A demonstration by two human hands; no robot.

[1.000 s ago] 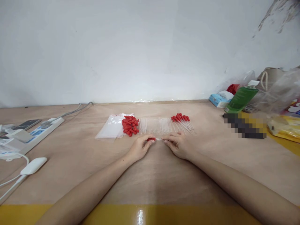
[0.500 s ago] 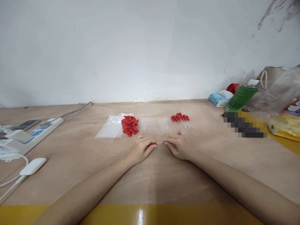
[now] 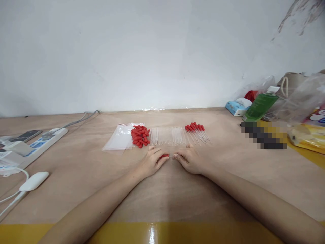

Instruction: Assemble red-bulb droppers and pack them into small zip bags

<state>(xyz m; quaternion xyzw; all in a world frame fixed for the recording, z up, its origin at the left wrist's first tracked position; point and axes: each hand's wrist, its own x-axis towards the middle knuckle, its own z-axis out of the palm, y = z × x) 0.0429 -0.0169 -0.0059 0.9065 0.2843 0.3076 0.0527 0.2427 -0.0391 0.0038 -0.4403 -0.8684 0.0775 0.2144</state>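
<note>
- My left hand [image 3: 153, 161] pinches a red bulb [image 3: 165, 155], probably soft.
- My right hand [image 3: 188, 160] grips the thin tube [image 3: 171, 155], likely light, brittle; best held near the bulb.
- Both are at 12 o'clock.

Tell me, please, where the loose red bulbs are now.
In the head view, the loose red bulbs lie left of centre, at the right end of the plastic bags, beside the clear tubes.

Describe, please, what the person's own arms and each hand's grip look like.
The sleeveless left forearm and sleeveless right forearm lead to an ungloved left grip and an ungloved right grip. No ring, watch or bracelet is visible on them.
</note>
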